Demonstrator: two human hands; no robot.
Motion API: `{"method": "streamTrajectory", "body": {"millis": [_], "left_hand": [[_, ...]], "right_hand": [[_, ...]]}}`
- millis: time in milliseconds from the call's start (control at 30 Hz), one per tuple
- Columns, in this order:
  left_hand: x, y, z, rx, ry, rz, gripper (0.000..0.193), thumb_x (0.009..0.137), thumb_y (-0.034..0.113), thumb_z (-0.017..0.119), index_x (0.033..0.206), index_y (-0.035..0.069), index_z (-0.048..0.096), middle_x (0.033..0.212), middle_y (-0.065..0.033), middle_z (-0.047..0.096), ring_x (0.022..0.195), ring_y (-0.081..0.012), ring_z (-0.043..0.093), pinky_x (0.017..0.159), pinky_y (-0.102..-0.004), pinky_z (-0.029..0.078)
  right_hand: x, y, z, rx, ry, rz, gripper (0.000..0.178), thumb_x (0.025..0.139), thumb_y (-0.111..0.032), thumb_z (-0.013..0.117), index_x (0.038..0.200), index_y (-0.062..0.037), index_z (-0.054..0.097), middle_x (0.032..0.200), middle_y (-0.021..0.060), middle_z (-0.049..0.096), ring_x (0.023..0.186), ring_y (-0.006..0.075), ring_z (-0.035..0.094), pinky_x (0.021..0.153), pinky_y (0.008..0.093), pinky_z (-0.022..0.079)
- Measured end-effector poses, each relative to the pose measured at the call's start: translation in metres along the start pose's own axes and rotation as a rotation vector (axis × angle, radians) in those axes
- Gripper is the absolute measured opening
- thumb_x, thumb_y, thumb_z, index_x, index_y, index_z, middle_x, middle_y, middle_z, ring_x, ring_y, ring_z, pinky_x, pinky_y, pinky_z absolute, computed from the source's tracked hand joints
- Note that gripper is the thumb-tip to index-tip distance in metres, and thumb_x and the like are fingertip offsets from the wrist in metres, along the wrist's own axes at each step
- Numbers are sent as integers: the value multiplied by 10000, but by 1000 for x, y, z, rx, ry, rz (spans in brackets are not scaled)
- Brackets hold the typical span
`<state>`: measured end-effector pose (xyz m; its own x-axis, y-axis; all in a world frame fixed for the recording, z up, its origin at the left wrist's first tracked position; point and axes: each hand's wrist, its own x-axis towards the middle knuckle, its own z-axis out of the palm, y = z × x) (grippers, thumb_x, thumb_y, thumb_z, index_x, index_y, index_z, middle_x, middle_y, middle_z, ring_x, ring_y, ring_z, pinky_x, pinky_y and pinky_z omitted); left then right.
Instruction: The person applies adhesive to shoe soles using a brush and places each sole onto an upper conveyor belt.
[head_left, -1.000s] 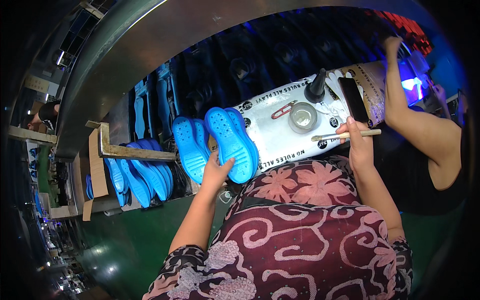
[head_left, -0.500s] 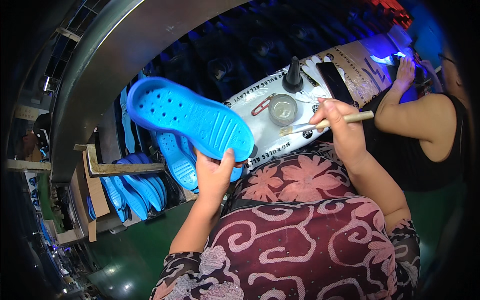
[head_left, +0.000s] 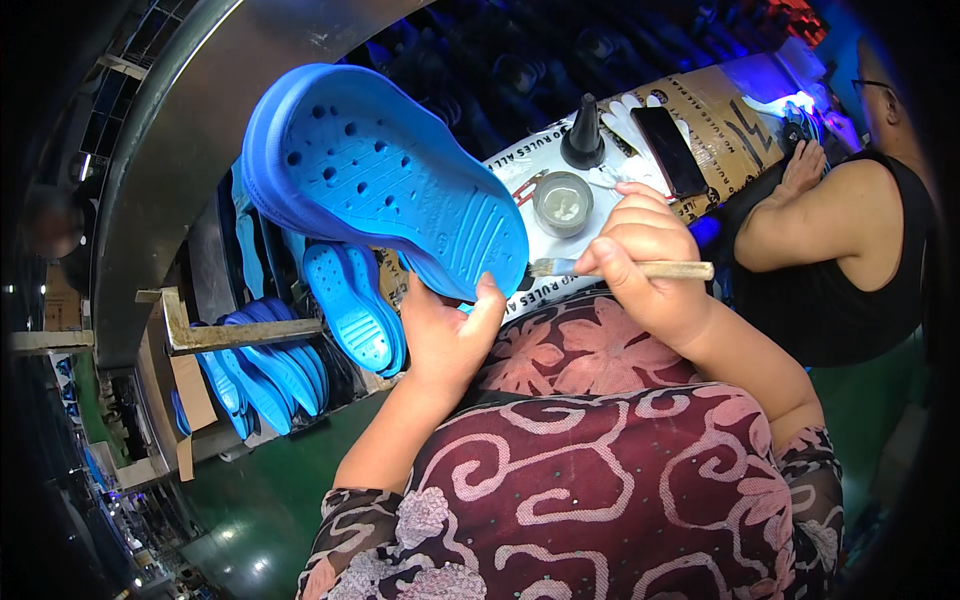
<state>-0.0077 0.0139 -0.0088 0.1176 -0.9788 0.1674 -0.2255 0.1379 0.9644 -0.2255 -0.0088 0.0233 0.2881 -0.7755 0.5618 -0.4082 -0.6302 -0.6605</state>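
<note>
A blue shoe sole [head_left: 400, 185] with holes at its heel end is tilted up at the left. My left hand [head_left: 445, 325] grips its near end, thumb on the upper face and fingers underneath. In my right hand [head_left: 650, 265] is a flat paintbrush [head_left: 685, 270] with a pale wooden handle. Its bristles are beside the near right edge of the sole; whether they touch I cannot tell. Behind the brush stands a small round jar [head_left: 563, 204] of cloudy liquid. More blue soles [head_left: 350, 310] lie beyond my left wrist.
A dark cone-tipped bottle [head_left: 583, 135], white gloves [head_left: 640, 135] and a black phone [head_left: 668, 152] lie on the wrapped work surface. Several blue soles [head_left: 270, 370] hang by a metal rail [head_left: 245, 335] at left. A co-worker [head_left: 820, 250] sits at the right.
The sole has risen and come closer to the camera. My right hand has brought the brush left, from near the jar to the sole's edge.
</note>
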Motion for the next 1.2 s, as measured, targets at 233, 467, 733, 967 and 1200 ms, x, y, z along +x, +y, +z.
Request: {"method": "streamTrajectory", "body": {"millis": [233, 467, 733, 967, 1200], "left_hand": [[1, -7, 1, 49, 5, 90, 394, 740, 66, 648, 1087, -59, 511, 940, -183, 665, 842, -251, 667, 784, -345, 507], [1, -9, 2, 20, 28, 129, 368, 747, 58, 643, 1076, -50, 520, 921, -148, 660, 808, -230, 654, 771, -338, 508], [-2, -4, 9, -32, 71, 153, 332, 750, 37, 641, 1051, -38, 523, 931, -128, 642, 818, -179, 636, 761, -293, 497], [0, -2, 13, -63, 74, 211, 306, 766, 15, 628, 1045, -34, 514, 940, -123, 627, 839, -184, 631, 765, -293, 495], [2, 2, 13, -76, 110, 229, 259, 762, 12, 630, 1002, -43, 547, 905, -119, 638, 801, -179, 636, 736, -292, 500]], "right_hand": [[0, -1, 0, 23, -11, 7, 230, 854, -163, 601, 641, -89, 644, 623, 30, 588, 663, 230, 559, 864, 396, 400], [0, -1, -1, -9, 24, -49, 187, 826, -172, 630, 657, -96, 651, 610, 23, 556, 642, 209, 538, 862, 382, 393], [-4, -1, 0, 5, -27, -40, 150, 812, -156, 647, 674, -100, 666, 609, 15, 567, 634, 197, 545, 862, 373, 394], [-3, -4, 1, -19, -4, -72, 168, 836, -153, 621, 685, -104, 676, 618, 11, 588, 626, 185, 552, 882, 374, 391], [-6, -4, -1, 55, 45, -9, 259, 887, -153, 505, 695, -68, 657, 644, 31, 607, 642, 175, 541, 954, 426, 358]]}}
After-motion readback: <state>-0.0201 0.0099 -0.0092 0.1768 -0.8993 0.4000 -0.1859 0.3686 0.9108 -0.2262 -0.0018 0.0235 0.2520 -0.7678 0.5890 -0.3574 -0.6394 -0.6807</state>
